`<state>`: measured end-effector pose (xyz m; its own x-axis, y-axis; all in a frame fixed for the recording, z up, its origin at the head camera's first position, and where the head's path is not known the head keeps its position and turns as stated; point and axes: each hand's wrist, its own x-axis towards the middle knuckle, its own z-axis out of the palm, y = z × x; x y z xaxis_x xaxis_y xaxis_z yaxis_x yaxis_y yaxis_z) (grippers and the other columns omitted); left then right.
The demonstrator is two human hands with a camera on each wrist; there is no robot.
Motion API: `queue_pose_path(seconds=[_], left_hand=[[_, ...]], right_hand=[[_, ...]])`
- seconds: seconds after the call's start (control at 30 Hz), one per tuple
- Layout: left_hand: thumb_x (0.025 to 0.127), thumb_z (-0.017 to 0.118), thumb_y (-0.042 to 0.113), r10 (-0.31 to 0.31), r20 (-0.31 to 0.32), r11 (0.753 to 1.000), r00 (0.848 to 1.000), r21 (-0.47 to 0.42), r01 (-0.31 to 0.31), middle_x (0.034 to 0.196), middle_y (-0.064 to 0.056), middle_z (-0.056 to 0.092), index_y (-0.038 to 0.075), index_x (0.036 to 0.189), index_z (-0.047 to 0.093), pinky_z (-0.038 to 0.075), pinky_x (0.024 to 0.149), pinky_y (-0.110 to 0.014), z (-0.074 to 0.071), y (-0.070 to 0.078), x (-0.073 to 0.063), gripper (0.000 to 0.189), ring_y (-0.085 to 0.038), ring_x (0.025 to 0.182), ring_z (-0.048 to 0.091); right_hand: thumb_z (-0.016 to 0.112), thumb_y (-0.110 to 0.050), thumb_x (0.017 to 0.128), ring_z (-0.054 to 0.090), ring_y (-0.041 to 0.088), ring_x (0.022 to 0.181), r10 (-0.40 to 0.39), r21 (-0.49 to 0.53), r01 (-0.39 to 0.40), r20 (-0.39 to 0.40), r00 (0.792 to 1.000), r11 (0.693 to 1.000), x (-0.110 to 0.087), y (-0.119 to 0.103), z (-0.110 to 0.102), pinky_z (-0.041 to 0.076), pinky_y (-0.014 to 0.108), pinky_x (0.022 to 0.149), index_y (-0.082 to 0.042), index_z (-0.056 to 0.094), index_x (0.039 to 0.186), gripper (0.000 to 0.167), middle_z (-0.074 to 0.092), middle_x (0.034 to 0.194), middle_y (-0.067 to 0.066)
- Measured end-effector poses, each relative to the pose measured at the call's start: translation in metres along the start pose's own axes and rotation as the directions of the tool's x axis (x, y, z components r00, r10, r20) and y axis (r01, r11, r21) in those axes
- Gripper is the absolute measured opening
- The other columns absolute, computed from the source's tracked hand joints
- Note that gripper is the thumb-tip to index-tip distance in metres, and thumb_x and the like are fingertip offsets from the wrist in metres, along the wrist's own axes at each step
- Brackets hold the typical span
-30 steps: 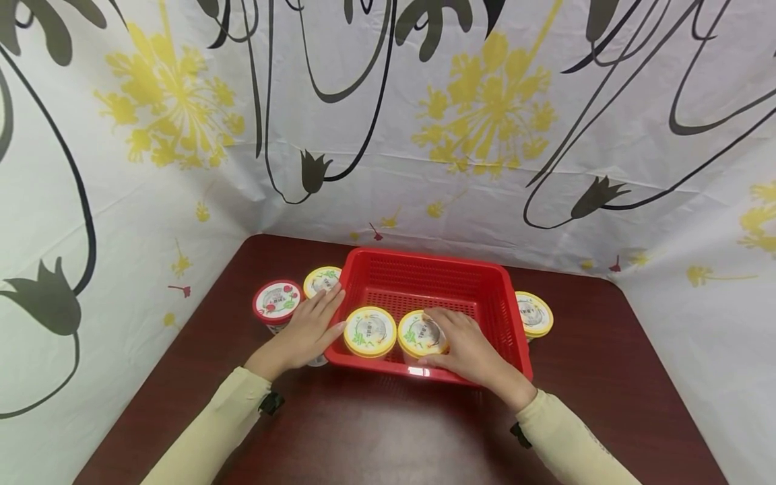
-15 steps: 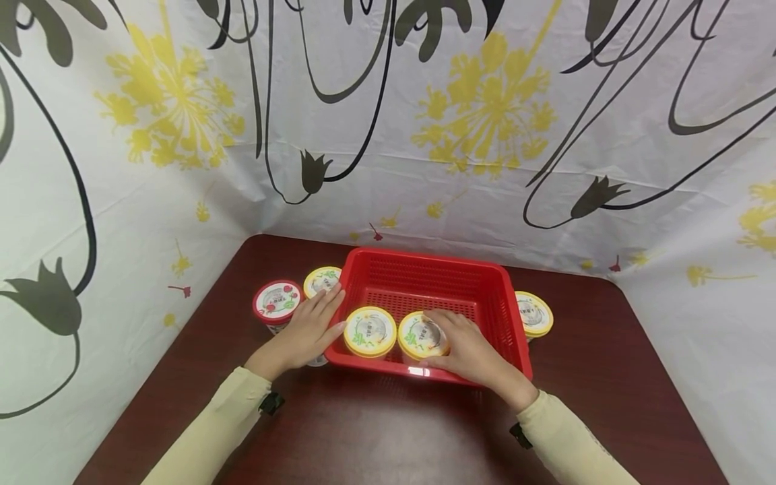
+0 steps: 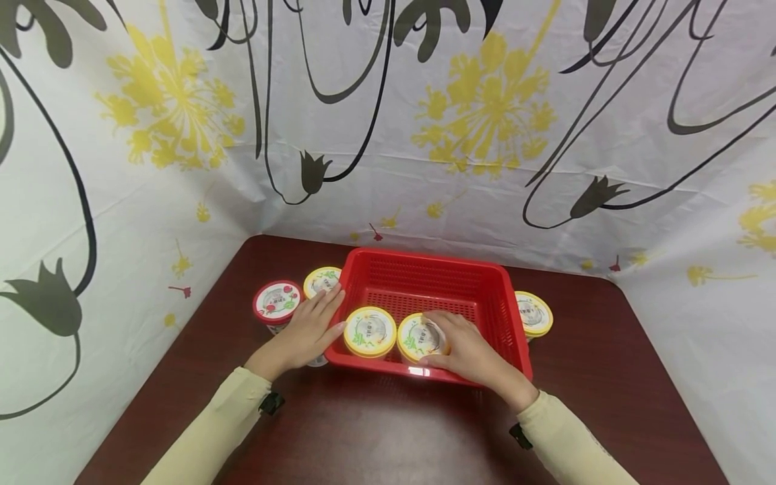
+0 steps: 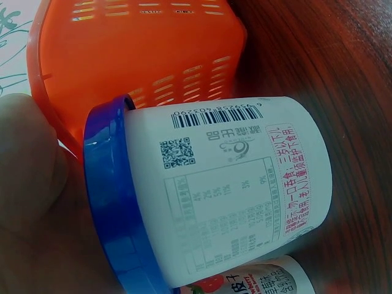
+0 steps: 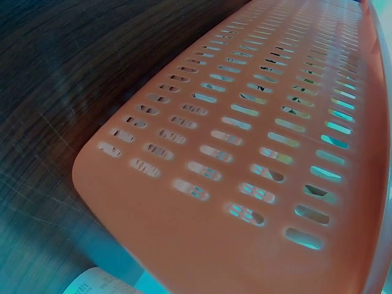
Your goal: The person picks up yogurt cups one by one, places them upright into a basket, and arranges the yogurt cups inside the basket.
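My right hand [image 3: 475, 353] grips a yellow-lidded tub [image 3: 417, 337] at the front of the red plastic basket [image 3: 430, 256], thumb on the near side and fingers over the far side. Another yellow-lidded tub [image 3: 370, 331] stands just left of it in the basket. My left hand [image 3: 303, 337] lies with straight fingers at the basket's left rim. Under that hand, the left wrist view shows a white tub with a blue lid [image 4: 226, 190], mostly hidden from the head view. The right wrist view shows the basket's slotted wall [image 5: 202, 165]; the right hand is out of sight there.
Left of the basket stand a red-lidded tub [image 3: 277, 301] and a yellow-lidded tub [image 3: 320, 279]. One more yellow-lidded tub [image 3: 534, 314] is beside the basket's right wall. A patterned cloth [image 3: 388, 135] hangs around the dark wooden table [image 3: 388, 431].
The tub in my right hand has shifted very slightly toward me, its lid settling a little nearer the basket's front rim. My left hand and the basket have stayed put.
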<state>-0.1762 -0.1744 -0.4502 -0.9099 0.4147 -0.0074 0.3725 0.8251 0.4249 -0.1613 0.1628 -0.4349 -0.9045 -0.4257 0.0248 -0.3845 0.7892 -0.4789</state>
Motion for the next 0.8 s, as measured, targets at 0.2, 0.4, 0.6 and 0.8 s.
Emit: queue_pose_path(seconds=[0.2, 0.4, 0.6, 0.8], left_hand=[[0.099, 0.047, 0.049, 0.002, -0.004, 1.000, 1.000, 0.008, -0.002, 0.169, 0.003, 0.008, 0.021, 0.161, 0.011, 0.017, 0.123, -0.061, 0.000, 0.000, -0.001, 0.076, -0.033, 0.156, 0.009], [0.099, 0.049, 0.047, 0.013, -0.011, 1.000, 1.000, 0.009, -0.012, 0.169, 0.001, 0.009, 0.020, 0.161, 0.012, 0.018, 0.123, -0.062, 0.000, 0.000, -0.001, 0.077, -0.034, 0.156, 0.010], [0.099, 0.049, 0.048, -0.005, 0.002, 1.000, 1.000, -0.009, 0.005, 0.169, 0.004, 0.008, 0.023, 0.161, 0.009, 0.017, 0.123, -0.061, 0.000, 0.000, -0.001, 0.078, -0.031, 0.157, 0.008], [0.099, 0.050, 0.047, -0.007, -0.002, 1.000, 1.000, -0.011, 0.007, 0.169, 0.003, 0.010, 0.022, 0.161, 0.010, 0.018, 0.123, -0.062, -0.001, 0.001, -0.001, 0.078, -0.033, 0.156, 0.009]], right_hand=[[0.082, -0.054, 0.071, 0.046, 0.031, 0.138, -0.008, -0.002, 0.008, -0.004, 1.000, 1.000, 0.000, -0.001, 0.000, 0.035, 0.061, 0.114, -0.021, 0.045, 0.148, 0.091, 0.051, 0.148, 0.006], [0.081, -0.058, 0.070, 0.047, 0.030, 0.136, -0.012, 0.001, 0.012, -0.016, 1.000, 1.000, -0.001, -0.001, -0.001, 0.035, 0.060, 0.114, -0.022, 0.043, 0.149, 0.094, 0.052, 0.147, 0.005], [0.082, -0.055, 0.071, 0.047, 0.030, 0.137, -0.023, -0.003, 0.023, -0.042, 0.999, 1.000, -0.004, -0.002, -0.007, 0.034, 0.060, 0.115, -0.022, 0.042, 0.149, 0.094, 0.052, 0.147, 0.005], [0.083, -0.046, 0.074, 0.046, 0.033, 0.138, -0.050, -0.040, 0.046, -0.105, 0.993, 0.998, -0.006, -0.003, -0.022, 0.034, 0.062, 0.114, -0.017, 0.043, 0.149, 0.090, 0.052, 0.147, 0.009]])
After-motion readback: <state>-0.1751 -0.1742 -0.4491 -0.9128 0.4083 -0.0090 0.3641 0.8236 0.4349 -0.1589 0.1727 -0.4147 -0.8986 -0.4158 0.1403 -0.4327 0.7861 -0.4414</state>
